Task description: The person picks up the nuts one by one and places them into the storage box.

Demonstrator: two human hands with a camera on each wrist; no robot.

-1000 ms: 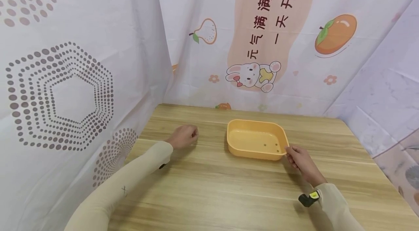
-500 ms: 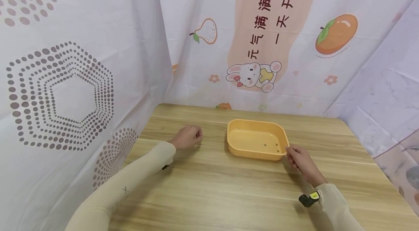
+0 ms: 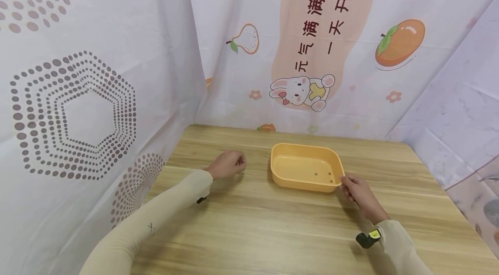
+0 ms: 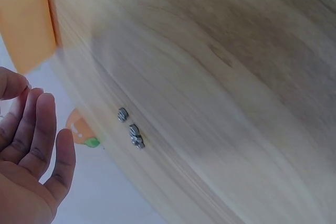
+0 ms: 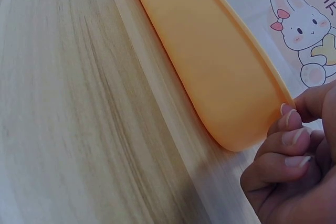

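A yellow-orange plastic basin [image 3: 306, 185] stands on the wooden table, with small grey metal pieces [image 3: 330, 174], like nuts, on its floor. My right hand [image 3: 360, 195] pinches the basin's right rim between thumb and index finger; its other fingers are curled. To the left of the basin, my left hand [image 3: 228, 164] is over the table. In the left wrist view its thumb meets the fingertips while the little finger stands apart; I cannot tell whether something small lies between them. Several small ridged metal pieces [image 4: 135, 136] lie on the table in that view, out of sight in the head view.
The wooden table [image 3: 265, 227] ends at a printed curtain [image 3: 234, 106] behind the basin. Another curtain [image 3: 163, 63] hangs along the left side, close to my left sleeve. A dark wrist device [image 3: 367, 237] sits at my right cuff.
My left hand has moved slowly to the right, toward the basin. My right hand and the basin stay in place.
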